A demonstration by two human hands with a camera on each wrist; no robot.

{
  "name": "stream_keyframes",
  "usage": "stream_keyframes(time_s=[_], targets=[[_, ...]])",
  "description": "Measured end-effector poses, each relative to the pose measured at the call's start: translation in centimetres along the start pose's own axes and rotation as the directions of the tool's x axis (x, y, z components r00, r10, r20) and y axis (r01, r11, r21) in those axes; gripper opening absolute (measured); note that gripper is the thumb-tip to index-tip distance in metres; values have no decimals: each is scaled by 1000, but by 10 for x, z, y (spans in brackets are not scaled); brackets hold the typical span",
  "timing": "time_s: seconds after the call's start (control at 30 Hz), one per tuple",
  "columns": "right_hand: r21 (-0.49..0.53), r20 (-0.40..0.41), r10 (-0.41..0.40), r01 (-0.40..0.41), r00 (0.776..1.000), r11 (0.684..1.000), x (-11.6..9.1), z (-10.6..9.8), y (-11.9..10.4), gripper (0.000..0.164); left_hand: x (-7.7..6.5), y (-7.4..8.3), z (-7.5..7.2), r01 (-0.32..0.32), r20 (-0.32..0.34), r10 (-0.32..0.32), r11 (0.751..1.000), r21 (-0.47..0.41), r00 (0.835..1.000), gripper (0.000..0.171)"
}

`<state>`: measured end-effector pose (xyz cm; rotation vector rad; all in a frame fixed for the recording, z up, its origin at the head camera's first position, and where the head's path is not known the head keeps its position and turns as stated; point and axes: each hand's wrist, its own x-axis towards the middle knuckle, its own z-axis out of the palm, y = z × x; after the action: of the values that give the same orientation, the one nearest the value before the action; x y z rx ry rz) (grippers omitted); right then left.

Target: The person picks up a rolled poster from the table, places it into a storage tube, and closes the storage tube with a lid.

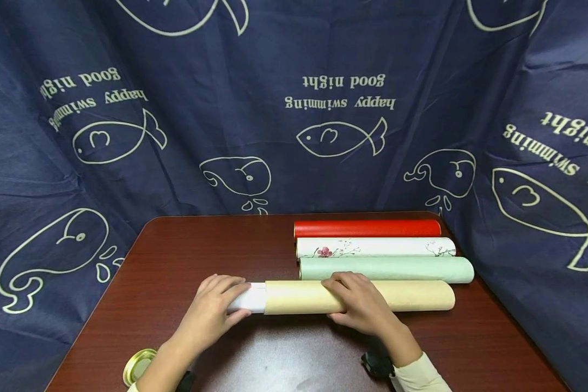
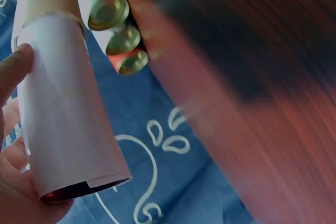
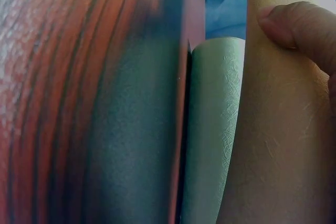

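A cream cardboard tube [image 1: 299, 297] lies crosswise before me, with a white paper roll [image 1: 256, 297] sticking out of its left end. My left hand [image 1: 214, 305] grips that white roll, thumb on the near side and fingers over the top. In the left wrist view the white roll [image 2: 68, 108] shows a hollow open end and an overlapping paper edge. My right hand [image 1: 360, 305] holds the cream tube around its middle. In the right wrist view the thumb presses the textured cream tube [image 3: 278, 119]. How deep the roll reaches inside is hidden.
Behind the cream tube lie a pale green tube [image 1: 387, 270], a white tube with flower branches [image 1: 382, 247] and a red tube [image 1: 367, 228], side by side. A round gold lid [image 1: 136, 366] rests by my left forearm. A dark blue curtain [image 1: 255, 109] hangs behind the brown table [image 1: 201, 239].
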<state>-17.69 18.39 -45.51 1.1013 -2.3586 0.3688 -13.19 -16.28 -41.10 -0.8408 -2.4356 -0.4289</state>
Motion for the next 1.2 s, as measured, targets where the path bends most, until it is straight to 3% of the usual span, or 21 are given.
stream_keyframes(time_s=[0.3,0.4,0.53,0.7,0.87,1.03,1.2], targets=[[-15,-4,2,-3,1000,1000,-1,-1,0,68,18,24,15,30,52,-26,996,-84,998,44],[-13,-3,8,-8,1000,1000,-2,-2,0,68,17,23,13,39,36,-35,992,-122,999,44],[-14,5,13,-12,1000,1000,-2,-2,0,68,8,8,3,89,23,-86,977,-193,996,55],[-19,-2,17,-17,1000,1000,-1,-4,0,67,-8,-12,-12,188,62,-178,930,-315,982,57],[-21,-11,19,-19,1000,1000,-1,-4,0,67,-12,-20,-11,141,52,-131,899,-414,990,46],[-11,-31,12,-12,999,1000,-1,-2,0,66,-9,-16,-2,156,28,-162,869,-469,986,42],[12,-42,8,-8,999,1000,0,-3,-1,68,1,3,2,196,32,-216,799,-569,976,37]])
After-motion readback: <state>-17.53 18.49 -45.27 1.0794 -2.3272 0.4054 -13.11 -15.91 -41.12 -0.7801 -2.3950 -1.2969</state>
